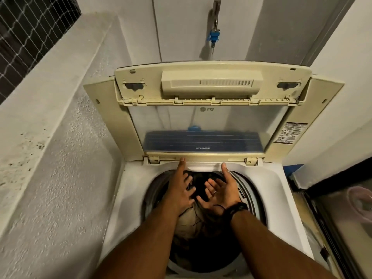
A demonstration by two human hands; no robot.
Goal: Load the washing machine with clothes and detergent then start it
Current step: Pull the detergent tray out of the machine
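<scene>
Walls of rough grey plaster close in on the left, with a wire mesh (pixel 30 33) above the ledge. Between them and a dark-framed glass panel (pixel 342 228) on the right stands the top-loading washing machine (pixel 281 198), white around its opening. Its cream lid (pixel 211 109) is folded up and back, upright against the rear wall. Inside the drum (pixel 249 190) lie the clothes (pixel 193 218), a dark heap with a pale beige piece near the front; the blur makes it hard to tell the garments apart. Above the heap the left hand (pixel 181 190) is spread, fingers straight, palm down, holding nothing. The right hand (pixel 219 190), palm turned inward with fingers loosely extended, also holds nothing; a dark band (pixel 237 208) circles its wrist. On the wall above, a tap (pixel 215 13) carries a blue fitting (pixel 213 36).
</scene>
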